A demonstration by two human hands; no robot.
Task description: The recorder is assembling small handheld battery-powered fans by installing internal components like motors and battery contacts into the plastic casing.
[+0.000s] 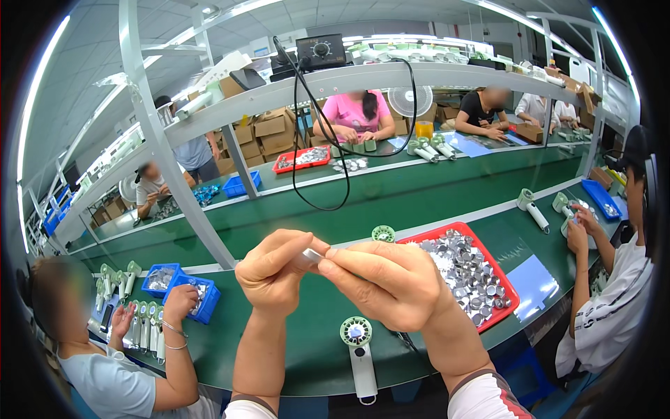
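Both my hands are raised over the green bench, fingertips close together. My left hand (271, 276) and my right hand (391, 283) pinch a small silvery round cap (312, 256) between them, seen nearly edge-on and partly hidden by the fingers. Below, at the bench's near edge, lies a white handheld fan (363, 373) with a round green grille head. The green head of another fan (383, 233) shows just beyond my right hand. Right of that hand, a red tray (515, 299) holds many loose silver caps (478, 279).
A light blue sheet (534, 283) lies right of the tray. Co-workers sit close on both sides. At left stand blue bins (202, 307) and several handheld fans (143, 325). A metal frame (178, 174) crosses ahead, with a black cable (296, 140) hanging from a control box (321, 51).
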